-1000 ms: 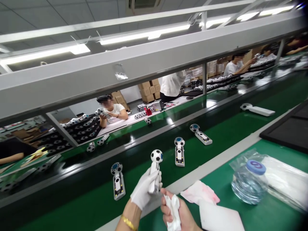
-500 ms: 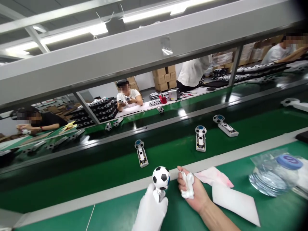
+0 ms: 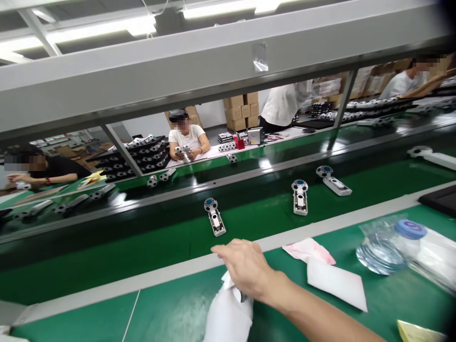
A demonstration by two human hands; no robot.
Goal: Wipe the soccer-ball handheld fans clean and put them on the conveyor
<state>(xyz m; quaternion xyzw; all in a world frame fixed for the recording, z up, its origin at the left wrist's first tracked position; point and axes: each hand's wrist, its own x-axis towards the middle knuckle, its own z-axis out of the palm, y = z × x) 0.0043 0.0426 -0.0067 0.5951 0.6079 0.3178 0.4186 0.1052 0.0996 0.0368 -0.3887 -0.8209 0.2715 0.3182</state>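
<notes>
My left hand (image 3: 228, 316), in a white glove, is closed around a football-patterned handheld device. Only a small grey-and-dark part of the device (image 3: 239, 295) shows; its ball head is hidden under my bare right hand (image 3: 247, 268). The right hand lies over the top of it, fingers bent, with an edge of white cloth (image 3: 226, 279) peeking out below them. Beyond my hands, similar devices lie on the green conveyor belt: one close by (image 3: 215, 217), one further right (image 3: 300, 197) and another (image 3: 334, 180) beside that.
On my green bench lie a pink-stained cloth (image 3: 309, 250), a white pad (image 3: 337, 282), a clear bottle with a blue cap (image 3: 383, 251) and a yellow packet (image 3: 420, 331). A grey beam (image 3: 213, 71) crosses above the belt. Co-workers sit across the line.
My right hand, which held the crumpled white cloth palm up beside the device, has moved left and turned over onto the ball head. The view has shifted slightly.
</notes>
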